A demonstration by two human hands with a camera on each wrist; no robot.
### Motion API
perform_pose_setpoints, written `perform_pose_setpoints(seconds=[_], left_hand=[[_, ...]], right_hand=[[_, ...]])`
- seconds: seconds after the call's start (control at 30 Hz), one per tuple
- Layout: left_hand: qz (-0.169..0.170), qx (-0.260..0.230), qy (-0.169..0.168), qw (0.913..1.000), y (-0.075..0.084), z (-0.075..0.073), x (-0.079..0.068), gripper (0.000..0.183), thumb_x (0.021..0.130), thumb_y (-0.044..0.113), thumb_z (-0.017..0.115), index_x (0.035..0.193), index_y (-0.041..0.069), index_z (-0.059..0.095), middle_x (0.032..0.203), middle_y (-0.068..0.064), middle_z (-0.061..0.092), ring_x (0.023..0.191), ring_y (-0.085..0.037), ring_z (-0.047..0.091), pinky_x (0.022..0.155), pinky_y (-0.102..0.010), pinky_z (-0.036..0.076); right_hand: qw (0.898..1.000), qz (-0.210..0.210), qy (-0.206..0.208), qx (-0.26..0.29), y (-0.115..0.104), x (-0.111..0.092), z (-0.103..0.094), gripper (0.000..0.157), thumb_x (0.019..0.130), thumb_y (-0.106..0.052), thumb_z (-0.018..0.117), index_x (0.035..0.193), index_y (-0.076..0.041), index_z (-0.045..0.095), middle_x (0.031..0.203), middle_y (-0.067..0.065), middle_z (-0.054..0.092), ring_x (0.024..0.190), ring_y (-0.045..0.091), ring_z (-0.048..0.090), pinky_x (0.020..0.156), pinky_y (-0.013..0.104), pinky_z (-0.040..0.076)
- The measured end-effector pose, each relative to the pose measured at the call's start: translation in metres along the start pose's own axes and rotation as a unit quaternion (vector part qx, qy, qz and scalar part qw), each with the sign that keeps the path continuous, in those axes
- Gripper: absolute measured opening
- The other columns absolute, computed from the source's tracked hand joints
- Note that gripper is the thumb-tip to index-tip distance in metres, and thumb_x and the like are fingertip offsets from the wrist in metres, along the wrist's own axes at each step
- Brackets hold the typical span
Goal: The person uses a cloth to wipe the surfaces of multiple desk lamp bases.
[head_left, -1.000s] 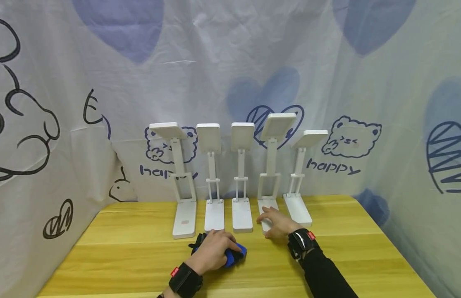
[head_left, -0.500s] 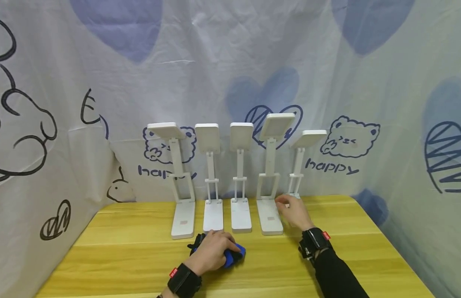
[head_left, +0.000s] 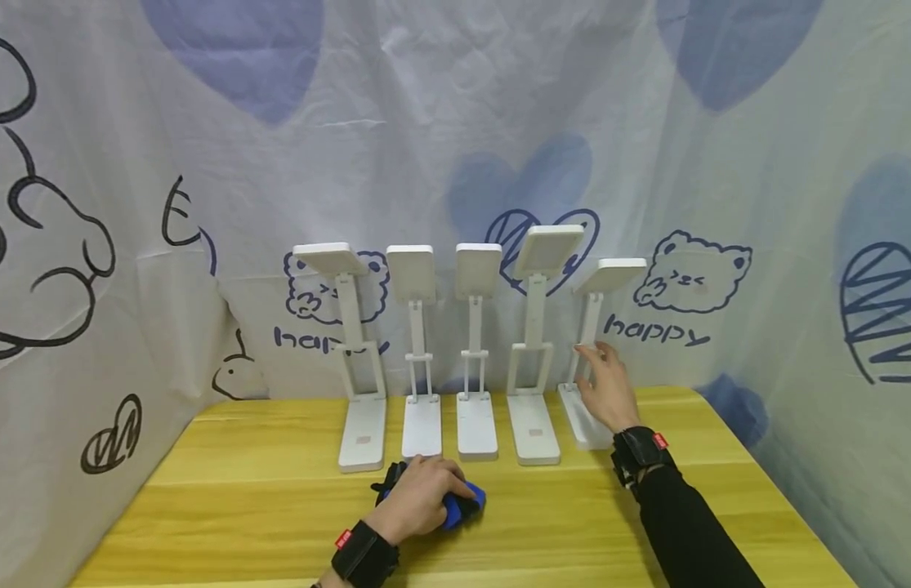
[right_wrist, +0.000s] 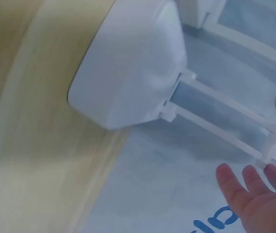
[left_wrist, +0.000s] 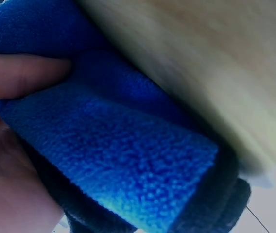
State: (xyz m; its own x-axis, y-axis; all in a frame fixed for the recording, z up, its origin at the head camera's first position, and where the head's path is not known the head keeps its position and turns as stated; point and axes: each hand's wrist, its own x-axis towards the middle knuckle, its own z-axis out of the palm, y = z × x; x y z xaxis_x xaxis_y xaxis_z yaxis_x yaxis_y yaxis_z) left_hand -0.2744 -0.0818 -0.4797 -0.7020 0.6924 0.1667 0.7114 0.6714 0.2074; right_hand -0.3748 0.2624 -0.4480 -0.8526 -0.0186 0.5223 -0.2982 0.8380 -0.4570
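On the table, my left hand [head_left: 423,500] grips a bunched blue and black fleece cloth [left_wrist: 128,141]. In the left wrist view its thumb presses into a fold of the blue side. My right hand [head_left: 605,390] is at the rightmost white folding phone stand [head_left: 591,318], beside its crossbar. The right wrist view shows the fingers [right_wrist: 232,187] loosely spread on one side of that post and part of the thumb on the other. Whether a fingertip touches the bar, I cannot tell. The stand's base [right_wrist: 128,63] rests flat on the table.
Several more white phone stands stand in a row to the left, the closest being a taller one [head_left: 534,425]. The yellow wooden table [head_left: 242,506] ends at a printed cloth backdrop [head_left: 426,106] behind them.
My right hand has moved right and up, from the base of the second stand from the right to the rightmost stand's post. The left hand stays in place with the cloth.
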Motion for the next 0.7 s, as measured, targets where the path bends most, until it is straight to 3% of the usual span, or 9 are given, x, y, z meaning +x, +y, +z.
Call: perform_pose_setpoints(seconds=[0.17,0.3,0.43,0.57,0.7], left_hand=[[-0.003,-0.008,-0.009,0.9999,0.001,0.0,-0.001,0.054,0.081,-0.01,0.061,0.109,0.033,0.076,0.11,0.009,0.068,0.107,-0.016,0.06,0.09,-0.046,0.046],[-0.007,0.0,-0.008,0.9999,0.002,-0.002,0.0,0.053,0.081,-0.009,0.062,0.109,0.034,0.076,0.11,0.009,0.068,0.107,-0.015,0.06,0.091,-0.045,0.046],[-0.011,0.006,-0.007,0.9999,0.001,-0.003,0.001,0.054,0.081,-0.009,0.062,0.108,0.035,0.076,0.11,0.01,0.068,0.107,-0.015,0.06,0.091,-0.044,0.046],[-0.01,0.001,-0.009,0.9999,0.001,-0.003,0.0,0.053,0.081,-0.009,0.062,0.109,0.034,0.076,0.11,0.01,0.068,0.106,-0.015,0.06,0.09,-0.043,0.046],[-0.011,-0.004,-0.012,0.9999,0.001,-0.002,0.0,0.052,0.082,-0.008,0.063,0.109,0.034,0.076,0.109,0.01,0.068,0.106,-0.014,0.06,0.089,-0.042,0.045]], right_hand=[[0.998,-0.011,-0.048,-0.041,0.004,0.007,0.002,0.064,0.091,-0.004,0.061,0.15,-0.011,0.037,0.153,0.036,0.023,0.129,0.06,0.035,0.098,0.07,0.038],[0.997,-0.012,-0.058,-0.046,0.006,0.012,-0.002,0.062,0.091,0.003,0.055,0.149,-0.011,0.038,0.149,0.036,0.028,0.127,0.059,0.039,0.097,0.07,0.04],[0.997,-0.013,-0.063,-0.036,0.005,0.014,-0.009,0.062,0.09,0.009,0.049,0.147,-0.012,0.042,0.143,0.036,0.036,0.12,0.056,0.048,0.093,0.066,0.045],[0.997,-0.011,-0.076,-0.026,0.004,0.011,-0.014,0.052,0.095,0.005,0.043,0.145,-0.01,0.046,0.134,0.037,0.04,0.111,0.051,0.054,0.09,0.061,0.049],[0.997,-0.016,-0.071,-0.02,0.005,0.007,-0.016,0.041,0.102,-0.003,0.038,0.14,-0.008,0.052,0.119,0.032,0.044,0.09,0.037,0.056,0.075,0.047,0.052]])
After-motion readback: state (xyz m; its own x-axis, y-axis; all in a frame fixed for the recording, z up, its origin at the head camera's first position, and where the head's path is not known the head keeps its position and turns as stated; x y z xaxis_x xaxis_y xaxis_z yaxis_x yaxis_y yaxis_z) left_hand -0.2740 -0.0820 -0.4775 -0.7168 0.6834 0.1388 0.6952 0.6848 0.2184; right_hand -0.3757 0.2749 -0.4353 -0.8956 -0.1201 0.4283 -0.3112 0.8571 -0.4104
